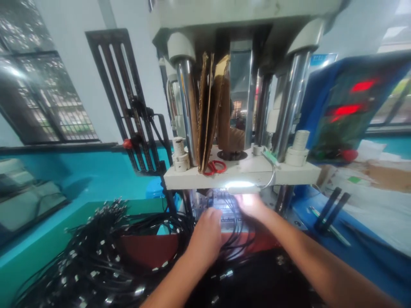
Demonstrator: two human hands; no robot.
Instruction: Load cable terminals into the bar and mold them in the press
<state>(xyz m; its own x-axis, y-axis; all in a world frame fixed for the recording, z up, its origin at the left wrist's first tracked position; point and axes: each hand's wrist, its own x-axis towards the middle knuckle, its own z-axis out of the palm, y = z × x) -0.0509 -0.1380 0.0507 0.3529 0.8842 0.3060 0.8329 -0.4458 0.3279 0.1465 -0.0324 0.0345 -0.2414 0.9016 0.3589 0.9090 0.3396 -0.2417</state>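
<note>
Both hands reach into the lit gap under the white platen (240,173) of a vertical press, where thin black cables (236,233) run up onto a clear mould block (221,205). The left hand (207,233) lies knuckles-up with its fingers curled down over the cables at the front of the block; whether it pinches one or only presses on them cannot be told. The right hand (253,207) is washed out by the work lamp (240,185), fingers stretched toward the block, and its grip cannot be made out either. The cables look light, limp and springy, prone to tangle with one another, so they are probably best taken near the stiff metal-tipped ends rather than along the slack run. A large heap of the same cables (96,252) lies on the bench to the left, and red-handled scissors (215,167) rest on the platen beside cardboard sheets (208,111).
</note>
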